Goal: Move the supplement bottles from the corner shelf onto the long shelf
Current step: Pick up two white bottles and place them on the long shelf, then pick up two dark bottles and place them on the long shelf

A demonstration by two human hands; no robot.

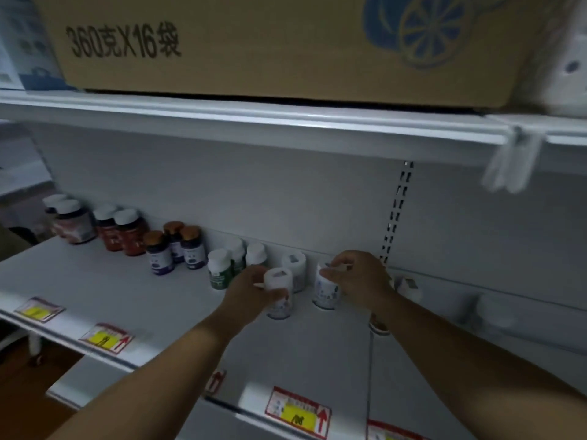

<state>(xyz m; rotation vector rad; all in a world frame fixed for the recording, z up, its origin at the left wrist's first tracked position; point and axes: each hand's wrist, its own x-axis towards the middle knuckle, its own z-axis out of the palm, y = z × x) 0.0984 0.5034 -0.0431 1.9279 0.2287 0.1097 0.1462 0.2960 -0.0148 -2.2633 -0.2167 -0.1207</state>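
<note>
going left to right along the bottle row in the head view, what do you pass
white-capped brown bottles → red bottles → gold-capped purple bottles → green bottles → left hand on a white bottle → right hand on another white bottle

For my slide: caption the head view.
Left hand and right hand each grip a white bottle on the long shelf.

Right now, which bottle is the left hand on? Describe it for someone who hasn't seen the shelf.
On the long white shelf under the cardboard box, pass the green-labelled bottles. It is the white bottle the left hand grips, nearest the shelf's front edge.
</note>
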